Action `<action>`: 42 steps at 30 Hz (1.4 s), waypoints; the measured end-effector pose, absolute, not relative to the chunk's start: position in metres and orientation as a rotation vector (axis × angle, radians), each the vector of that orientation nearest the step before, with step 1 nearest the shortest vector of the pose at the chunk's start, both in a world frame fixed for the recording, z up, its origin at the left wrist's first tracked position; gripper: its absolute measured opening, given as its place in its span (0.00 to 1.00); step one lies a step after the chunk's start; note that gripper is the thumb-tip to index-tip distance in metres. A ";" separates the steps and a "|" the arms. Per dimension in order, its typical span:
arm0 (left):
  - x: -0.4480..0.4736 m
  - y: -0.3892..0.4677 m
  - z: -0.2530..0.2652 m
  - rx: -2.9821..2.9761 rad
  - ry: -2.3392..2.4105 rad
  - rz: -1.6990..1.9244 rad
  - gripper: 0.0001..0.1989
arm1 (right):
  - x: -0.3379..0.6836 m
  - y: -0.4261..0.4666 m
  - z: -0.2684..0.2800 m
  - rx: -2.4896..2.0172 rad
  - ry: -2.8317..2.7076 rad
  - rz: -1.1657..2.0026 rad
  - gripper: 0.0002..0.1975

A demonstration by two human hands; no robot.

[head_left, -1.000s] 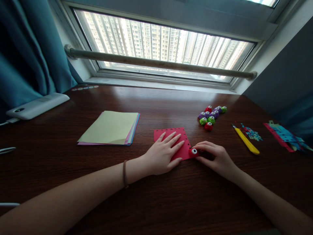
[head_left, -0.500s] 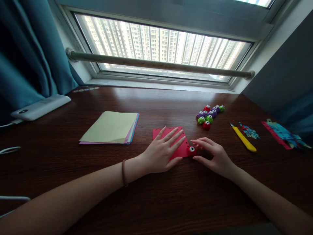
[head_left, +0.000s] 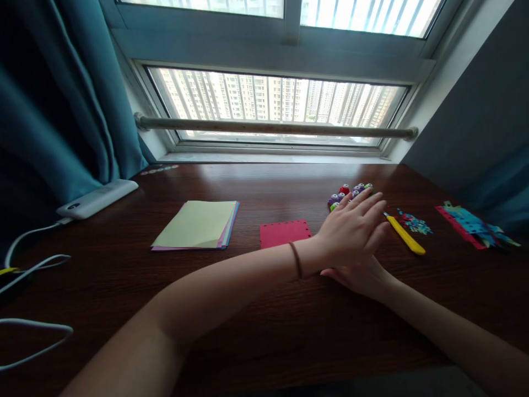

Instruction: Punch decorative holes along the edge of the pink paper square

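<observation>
Lying left of the left hand [head_left: 351, 231] fingers [head_left: 366, 201], red paper [head_left: 284, 233].

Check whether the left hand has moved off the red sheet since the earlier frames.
Yes. The left hand has left the red sheet and swung right, over the right hand, toward the punches.

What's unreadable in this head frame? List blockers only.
- Right hand: fingers hidden under the left hand; what it holds cannot be told.
- Small round paper punches: partly covered by the left fingers, count unclear.
- Red square paper sheet: right corner behind the left wrist.
- White cable: cut off at the left edge.
</observation>
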State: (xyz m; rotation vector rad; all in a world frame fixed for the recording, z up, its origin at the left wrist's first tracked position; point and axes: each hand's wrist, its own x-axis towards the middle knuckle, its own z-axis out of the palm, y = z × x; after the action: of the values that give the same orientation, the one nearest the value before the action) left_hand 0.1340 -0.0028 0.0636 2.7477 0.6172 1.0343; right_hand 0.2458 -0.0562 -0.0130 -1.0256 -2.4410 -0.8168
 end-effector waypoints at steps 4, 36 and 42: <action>0.154 0.000 0.028 2.383 0.761 0.941 0.18 | 0.247 -0.054 -0.017 -0.981 -2.418 -0.882 0.19; 0.147 0.011 0.013 2.161 0.874 0.626 0.20 | 0.239 -0.060 -0.017 -0.925 -2.548 -0.844 0.14; 0.144 0.015 0.028 1.944 0.742 0.932 0.19 | 0.243 -0.058 -0.020 -1.010 -2.476 -0.590 0.09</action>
State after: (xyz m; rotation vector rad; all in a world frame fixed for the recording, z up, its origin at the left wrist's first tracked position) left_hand 0.1445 0.0154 0.0276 1.9444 0.7416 0.9319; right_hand 0.2427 -0.0584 -0.0202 -1.0097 -2.4758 -0.5899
